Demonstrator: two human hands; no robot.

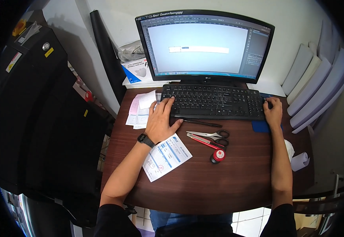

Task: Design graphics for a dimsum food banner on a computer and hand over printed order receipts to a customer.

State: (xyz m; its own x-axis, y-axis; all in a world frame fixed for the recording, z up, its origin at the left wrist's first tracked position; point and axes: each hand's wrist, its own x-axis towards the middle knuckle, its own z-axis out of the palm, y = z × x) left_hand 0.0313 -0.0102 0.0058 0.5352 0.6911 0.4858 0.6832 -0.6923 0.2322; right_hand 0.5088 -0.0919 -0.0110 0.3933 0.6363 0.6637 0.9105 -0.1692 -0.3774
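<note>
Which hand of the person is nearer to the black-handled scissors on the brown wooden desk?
Left. The left hand rests on the black keyboard's left end, just left of the black-handled scissors. The right hand is farther away, beyond the keyboard's right end.

Black keyboard (215, 102) lies flat across far side of dark wooden desk, just before monitor stand, long edge running left to right. Left hand (161, 120) rests on its left end, fingers spread over keys. Right hand (273, 112) covers mouse, mostly hidden, on blue mouse pad (260, 126) just beside keyboard's right end.
</note>
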